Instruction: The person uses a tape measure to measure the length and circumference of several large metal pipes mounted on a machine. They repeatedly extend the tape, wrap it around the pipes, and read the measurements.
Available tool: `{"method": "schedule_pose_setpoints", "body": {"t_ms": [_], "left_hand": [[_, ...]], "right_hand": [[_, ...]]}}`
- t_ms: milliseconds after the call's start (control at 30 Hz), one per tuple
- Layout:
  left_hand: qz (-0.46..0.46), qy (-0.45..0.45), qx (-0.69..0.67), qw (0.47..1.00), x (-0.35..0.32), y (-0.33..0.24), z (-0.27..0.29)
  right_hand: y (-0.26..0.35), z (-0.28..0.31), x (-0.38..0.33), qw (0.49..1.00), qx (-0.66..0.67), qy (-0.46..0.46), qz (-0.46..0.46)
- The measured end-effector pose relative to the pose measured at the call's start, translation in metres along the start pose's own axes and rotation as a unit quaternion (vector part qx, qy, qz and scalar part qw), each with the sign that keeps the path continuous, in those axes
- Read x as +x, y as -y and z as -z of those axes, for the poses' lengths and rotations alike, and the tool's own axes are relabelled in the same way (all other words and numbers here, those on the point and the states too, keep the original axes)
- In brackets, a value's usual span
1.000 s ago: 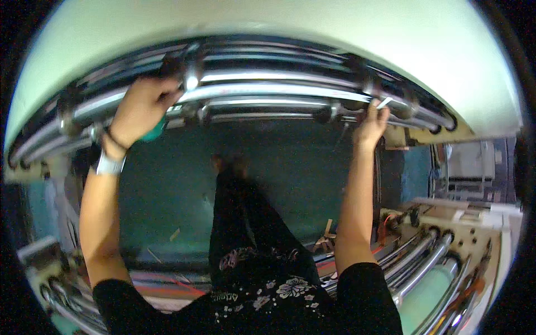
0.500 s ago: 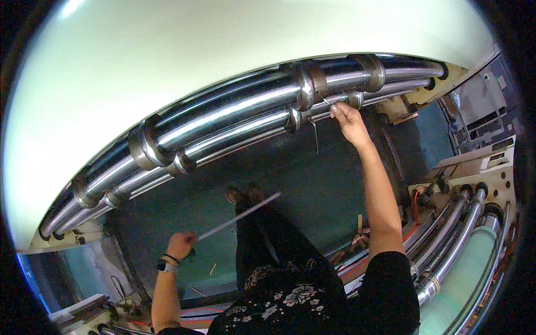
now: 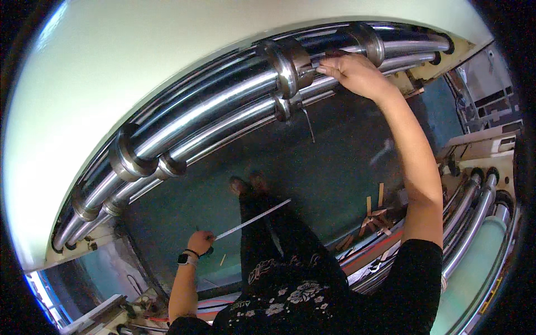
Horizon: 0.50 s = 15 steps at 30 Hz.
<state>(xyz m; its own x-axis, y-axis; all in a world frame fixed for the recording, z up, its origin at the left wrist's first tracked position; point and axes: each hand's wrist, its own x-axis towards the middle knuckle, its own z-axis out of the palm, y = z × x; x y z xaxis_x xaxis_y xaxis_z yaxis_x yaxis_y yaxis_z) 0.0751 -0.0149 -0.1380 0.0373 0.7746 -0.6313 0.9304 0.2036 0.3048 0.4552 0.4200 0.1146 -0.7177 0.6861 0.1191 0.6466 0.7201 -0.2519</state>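
Observation:
At the lower left, my left hand [image 3: 200,244], with a watch and a dark band on the wrist, is closed around one end of a long thin ruler [image 3: 254,218]. The ruler points up and to the right, in front of my legs. My right hand [image 3: 357,72] reaches up to the thick upper shaft. Its thumb and fingers pinch a hex key [image 3: 314,65] beside a metal collar [image 3: 286,68]; most of the key is hidden. Another hex key [image 3: 309,125] hangs down from the smaller collar [image 3: 286,106] on the lower shaft.
Polished shafts [image 3: 223,100] with several collars curve across under a large pale cylinder [image 3: 139,61]. Wood strips [image 3: 375,220] lie on the right behind me. More rollers, one wrapped in green [image 3: 474,257], stand at the lower right. Dark floor [image 3: 184,195] shows between the machine parts.
My right hand has moved up from below the collar to its right side, against the upper shaft. My left hand and the ruler have shifted right. The whole view has shifted a little.

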Motion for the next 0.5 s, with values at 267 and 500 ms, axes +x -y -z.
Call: {"method": "schedule_pose_setpoints", "body": {"t_ms": [267, 500], "left_hand": [[-0.005, -0.03, -0.062, 0.998, -0.01, -0.008, 0.003], [0.04, -0.009, -0.078, 0.996, -0.013, -0.002, -0.013]], "right_hand": [[-0.006, -0.007, -0.007, 0.98, -0.099, -0.102, 0.136], [-0.002, 0.013, 0.019, 0.976, -0.159, -0.016, 0.151]]}}
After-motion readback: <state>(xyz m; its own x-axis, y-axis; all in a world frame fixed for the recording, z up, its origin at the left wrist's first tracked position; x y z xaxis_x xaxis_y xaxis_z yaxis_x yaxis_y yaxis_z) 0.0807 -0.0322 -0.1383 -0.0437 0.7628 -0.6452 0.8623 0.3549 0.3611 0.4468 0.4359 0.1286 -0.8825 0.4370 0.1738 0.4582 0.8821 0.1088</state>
